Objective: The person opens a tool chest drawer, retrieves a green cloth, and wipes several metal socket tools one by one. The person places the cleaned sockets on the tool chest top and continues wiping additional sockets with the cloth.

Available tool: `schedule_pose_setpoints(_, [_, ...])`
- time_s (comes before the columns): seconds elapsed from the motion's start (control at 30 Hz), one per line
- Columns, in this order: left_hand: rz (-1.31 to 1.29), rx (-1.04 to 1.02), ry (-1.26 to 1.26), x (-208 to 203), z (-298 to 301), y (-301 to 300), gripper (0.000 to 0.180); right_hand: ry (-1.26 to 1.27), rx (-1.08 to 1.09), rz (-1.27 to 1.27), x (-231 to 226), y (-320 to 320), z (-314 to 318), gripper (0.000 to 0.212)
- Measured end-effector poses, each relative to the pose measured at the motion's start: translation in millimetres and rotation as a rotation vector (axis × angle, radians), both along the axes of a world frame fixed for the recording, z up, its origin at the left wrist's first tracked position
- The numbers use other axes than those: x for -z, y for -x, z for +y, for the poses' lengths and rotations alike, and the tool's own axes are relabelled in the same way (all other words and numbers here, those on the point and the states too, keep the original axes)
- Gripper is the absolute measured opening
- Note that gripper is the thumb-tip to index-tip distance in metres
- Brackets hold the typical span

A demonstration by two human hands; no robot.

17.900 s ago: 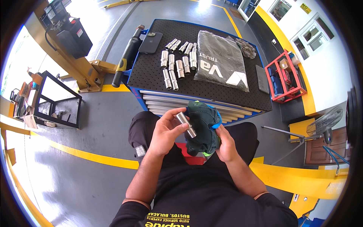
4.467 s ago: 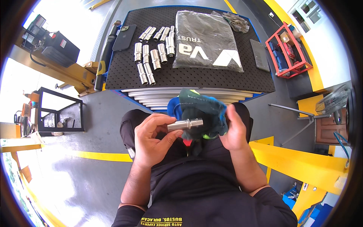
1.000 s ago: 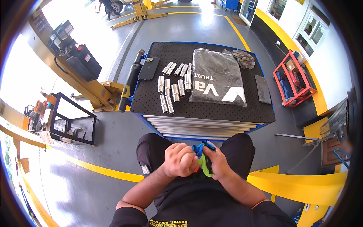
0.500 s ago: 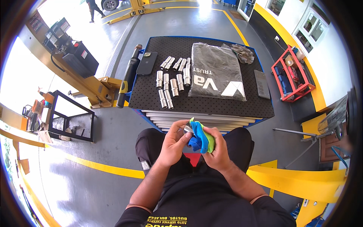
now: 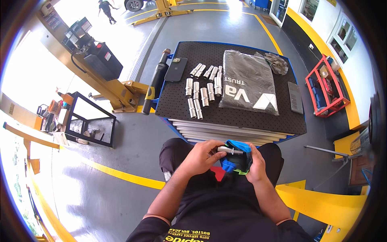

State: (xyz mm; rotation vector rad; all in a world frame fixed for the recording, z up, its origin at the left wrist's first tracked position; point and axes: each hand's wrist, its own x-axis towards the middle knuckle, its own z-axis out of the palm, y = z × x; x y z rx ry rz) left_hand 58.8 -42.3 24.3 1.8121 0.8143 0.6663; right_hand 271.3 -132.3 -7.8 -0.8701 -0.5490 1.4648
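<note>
Over my lap, my left hand (image 5: 204,156) pinches a shiny metal socket (image 5: 230,150) between thumb and fingers. My right hand (image 5: 256,164) is closed on a blue and green cloth (image 5: 237,144), which has a dark part in its middle and lies around the socket's far end. In front of me, several chrome sockets (image 5: 204,97) of differing sizes lie in loose rows on the black perforated mat (image 5: 181,109) of a blue tool cart. Beside them lies a dark plastic-wrapped package (image 5: 252,76) with white print.
A phone (image 5: 176,69) and a flat dark device (image 5: 295,98) lie near opposite sides of the cart top. A crumpled dark cloth (image 5: 276,63) is at the far right corner. Along the cart's left side sits a long black tool (image 5: 156,80). A red trolley (image 5: 326,88) stands farther right.
The cloth has opened out, showing its dark part, and more of the socket is visible, now lying sideways. The view has shifted, so the cart sits farther right. The distant person's pose differs.
</note>
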Motion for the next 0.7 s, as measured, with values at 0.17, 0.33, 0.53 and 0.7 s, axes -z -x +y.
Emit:
schedule_pose_setpoints(0.17, [-0.42,0.0,0.639,70,-14,6,0.026,-0.035,-0.092,0.072,-17,-1,4,0.029])
schedule_pose_setpoints(0.33, [-0.678,0.347,0.998,85,-33,7,0.037,-0.08,-0.048,0.081,-25,-3,14,0.033])
schedule_pose_setpoints(0.53, [-0.466,-0.168,0.59,48,6,41,0.032,-0.261,0.174,0.162,-40,-30,29,0.063])
schedule_pose_setpoints(0.7, [0.046,-0.715,-0.291,-21,93,62,0.021,-0.309,0.248,0.051,-29,-88,56,0.057])
